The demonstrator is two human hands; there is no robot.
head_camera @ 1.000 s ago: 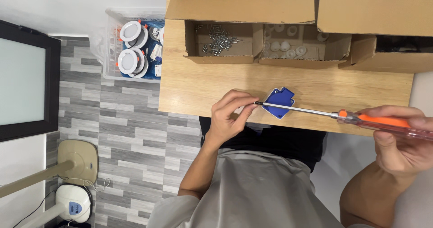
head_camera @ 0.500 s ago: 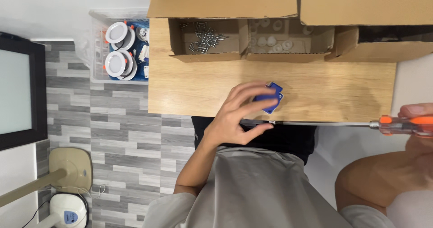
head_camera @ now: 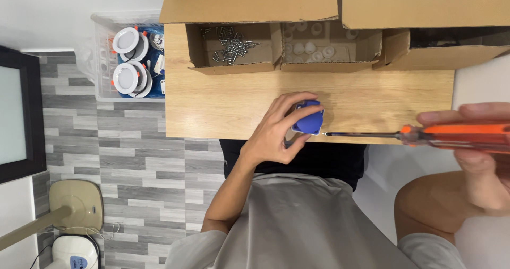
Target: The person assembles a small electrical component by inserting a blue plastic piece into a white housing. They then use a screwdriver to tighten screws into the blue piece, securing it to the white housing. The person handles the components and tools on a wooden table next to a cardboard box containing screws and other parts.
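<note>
Fingers of the left hand (head_camera: 276, 131) were curled around the blue part (head_camera: 308, 121) at the wooden table (head_camera: 223, 104) edge. Right hand (head_camera: 478, 146) gripped the orange screwdriver (head_camera: 419, 135) (shaft horizontal), tip just short of the part's 3 o'clock side.

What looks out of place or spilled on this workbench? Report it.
Nothing stands out. The screws lie loose but inside their cardboard box. The left hand grips the blue part at the table edge; the right hand holds the orange-handled screwdriver level.
</note>
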